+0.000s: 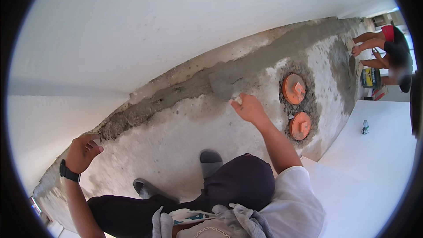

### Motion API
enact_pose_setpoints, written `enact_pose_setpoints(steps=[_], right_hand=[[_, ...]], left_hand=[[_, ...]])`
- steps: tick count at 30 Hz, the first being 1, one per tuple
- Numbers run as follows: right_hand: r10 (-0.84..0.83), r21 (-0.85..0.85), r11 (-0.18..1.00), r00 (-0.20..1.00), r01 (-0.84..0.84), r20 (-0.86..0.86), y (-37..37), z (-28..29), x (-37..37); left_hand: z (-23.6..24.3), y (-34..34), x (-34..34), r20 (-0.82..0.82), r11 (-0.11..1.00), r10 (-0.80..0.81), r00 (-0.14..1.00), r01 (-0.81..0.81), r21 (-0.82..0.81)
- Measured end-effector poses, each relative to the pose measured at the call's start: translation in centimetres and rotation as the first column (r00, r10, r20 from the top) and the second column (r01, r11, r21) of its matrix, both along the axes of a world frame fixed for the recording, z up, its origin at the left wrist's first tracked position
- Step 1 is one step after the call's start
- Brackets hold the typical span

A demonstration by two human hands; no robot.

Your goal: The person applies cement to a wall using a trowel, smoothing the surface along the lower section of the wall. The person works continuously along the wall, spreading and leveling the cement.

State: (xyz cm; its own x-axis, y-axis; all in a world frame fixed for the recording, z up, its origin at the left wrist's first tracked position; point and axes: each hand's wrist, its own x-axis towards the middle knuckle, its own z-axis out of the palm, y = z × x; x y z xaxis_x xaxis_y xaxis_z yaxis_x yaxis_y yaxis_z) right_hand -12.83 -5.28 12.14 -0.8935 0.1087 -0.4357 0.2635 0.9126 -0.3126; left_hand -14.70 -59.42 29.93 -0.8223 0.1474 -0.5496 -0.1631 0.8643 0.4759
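My right hand (246, 108) grips the pale handle of a trowel, whose grey blade (222, 83) lies on the strip of wet grey mortar (185, 90) along the foot of the white wall (176, 22). At the lower left, my left hand (86, 152), a dark watch on its wrist, is curled at the wall's base beside rough mortar, holding something small and pale that I cannot make out. Two round orange covers (294, 83) sit in rough patches of the floor to the right of my right hand.
Another person (392, 48) crouches at the upper right with a flat tool near damp floor, beside a dark bucket (370, 78). A white raised surface (374, 158) on the right holds a small bottle (365, 127). My sandalled feet (210, 161) are on the concrete floor.
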Motion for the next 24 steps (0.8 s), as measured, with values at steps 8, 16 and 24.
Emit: enact_pose_setpoints(steps=[8,16,24], right_hand=[[-0.079,0.002,0.997,0.995,0.079,-0.068,-4.6,-3.8,-2.0],[0.011,0.283,0.959,0.995,0.018,-0.1,5.6,-2.0,-2.7],[0.212,0.245,0.95,0.976,-0.195,-0.045,6.1,-3.5,-2.3]], left_hand=[[0.3,1.3,-0.8,-0.019,0.998,-0.004,1.0,0.005,0.067],[0.9,0.3,0.2,-0.016,0.998,0.018,1.0,-0.017,0.054],[0.9,0.6,0.3,-0.051,0.996,0.036,0.998,-0.032,0.08]])
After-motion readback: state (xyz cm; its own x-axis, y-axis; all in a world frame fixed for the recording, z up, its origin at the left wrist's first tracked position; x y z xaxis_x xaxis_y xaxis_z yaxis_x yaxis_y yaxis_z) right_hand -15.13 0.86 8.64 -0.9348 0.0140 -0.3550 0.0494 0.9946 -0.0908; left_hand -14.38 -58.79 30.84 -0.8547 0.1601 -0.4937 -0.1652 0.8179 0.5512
